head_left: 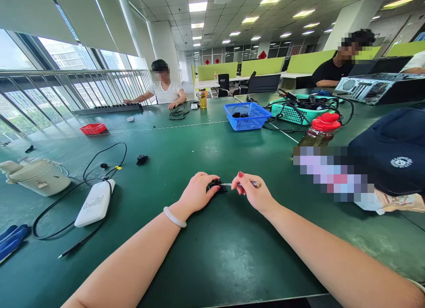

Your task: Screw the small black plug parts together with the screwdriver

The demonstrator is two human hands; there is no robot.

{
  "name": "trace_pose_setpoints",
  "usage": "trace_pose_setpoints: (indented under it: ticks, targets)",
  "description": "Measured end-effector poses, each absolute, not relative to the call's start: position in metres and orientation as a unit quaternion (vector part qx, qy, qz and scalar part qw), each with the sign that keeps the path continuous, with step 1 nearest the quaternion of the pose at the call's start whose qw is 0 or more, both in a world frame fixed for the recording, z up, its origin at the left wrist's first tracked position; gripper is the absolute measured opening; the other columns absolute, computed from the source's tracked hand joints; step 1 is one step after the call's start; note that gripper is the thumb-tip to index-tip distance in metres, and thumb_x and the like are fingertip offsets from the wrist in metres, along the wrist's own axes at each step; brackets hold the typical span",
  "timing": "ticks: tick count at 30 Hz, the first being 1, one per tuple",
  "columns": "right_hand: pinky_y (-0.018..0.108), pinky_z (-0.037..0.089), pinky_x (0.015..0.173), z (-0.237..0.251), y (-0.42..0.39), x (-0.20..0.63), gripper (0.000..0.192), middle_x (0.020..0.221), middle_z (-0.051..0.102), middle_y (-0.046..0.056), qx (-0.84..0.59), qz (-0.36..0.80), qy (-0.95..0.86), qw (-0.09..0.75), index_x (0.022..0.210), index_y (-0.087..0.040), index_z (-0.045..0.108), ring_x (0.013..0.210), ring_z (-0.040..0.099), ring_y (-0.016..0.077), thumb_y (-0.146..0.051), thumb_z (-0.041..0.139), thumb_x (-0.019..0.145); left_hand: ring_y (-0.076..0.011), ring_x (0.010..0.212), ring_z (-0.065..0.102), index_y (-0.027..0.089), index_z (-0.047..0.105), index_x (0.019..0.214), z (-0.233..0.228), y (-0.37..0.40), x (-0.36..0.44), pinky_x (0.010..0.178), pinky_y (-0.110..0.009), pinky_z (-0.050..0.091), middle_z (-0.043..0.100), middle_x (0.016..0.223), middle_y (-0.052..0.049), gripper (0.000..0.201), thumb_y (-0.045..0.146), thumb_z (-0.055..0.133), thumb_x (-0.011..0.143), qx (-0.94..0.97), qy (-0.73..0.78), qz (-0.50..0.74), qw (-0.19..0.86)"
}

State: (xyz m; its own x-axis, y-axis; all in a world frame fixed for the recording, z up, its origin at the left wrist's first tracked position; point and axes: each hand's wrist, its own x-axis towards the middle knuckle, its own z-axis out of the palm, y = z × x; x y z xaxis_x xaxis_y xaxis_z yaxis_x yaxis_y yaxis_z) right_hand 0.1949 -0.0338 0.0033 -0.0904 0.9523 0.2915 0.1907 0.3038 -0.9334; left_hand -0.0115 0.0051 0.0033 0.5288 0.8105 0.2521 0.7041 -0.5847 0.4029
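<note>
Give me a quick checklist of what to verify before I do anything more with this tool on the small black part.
1. Left hand steadies the small black part on the green table: ok.
2. Right hand pinches the slim tool: ok.
3. Tool tip seated in the part: cannot tell, too small.
4. White device and its black cable lie apart from both hands: ok.
5. Red-capped bottle stands upright, away from the right hand: ok.
</note>
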Motion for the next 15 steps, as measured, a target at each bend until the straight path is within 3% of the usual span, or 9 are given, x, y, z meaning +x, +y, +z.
trace_pose_setpoints:
  ticks: [7,11,15]
  targets:
    - [0.028,0.043,0.057,0.014,-0.040,0.196,0.032,0.070,0.058,0.001,-0.432,0.334,-0.677,0.493,0.088,-0.020,0.065,0.062,0.053,0.0147,-0.050,0.054,0.090,-0.0235,0.109,0.057,0.022,0.065,0.114,0.002,0.009,-0.014,0.098,-0.040,0.047,0.069,0.110,-0.006,0.026,0.032,0.053,0.093,0.838,0.467,0.239,0.148]
    - [0.026,0.036,0.051,0.016,-0.038,0.200,0.017,0.061,0.050,-0.003,-0.476,0.296,-0.638,0.529,0.080,-0.022,0.053,0.053,0.045,0.0124,-0.037,0.054,0.087,-0.0234,0.108,0.058,0.023,0.065,0.113,0.002,0.009,-0.013,0.097,-0.040,0.048,0.069,0.109,-0.006,0.024,0.031,0.053,0.093,0.831,0.475,0.240,0.162]
    - [0.025,0.031,0.048,0.015,-0.036,0.201,0.014,0.054,0.042,-0.006,-0.490,0.311,-0.644,0.498,0.074,-0.023,0.046,0.048,0.037,0.0111,-0.032,0.052,0.083,-0.0230,0.106,0.059,0.023,0.064,0.110,0.000,0.010,-0.013,0.096,-0.039,0.048,0.069,0.105,-0.005,0.023,0.034,0.055,0.092,0.828,0.475,0.243,0.170]
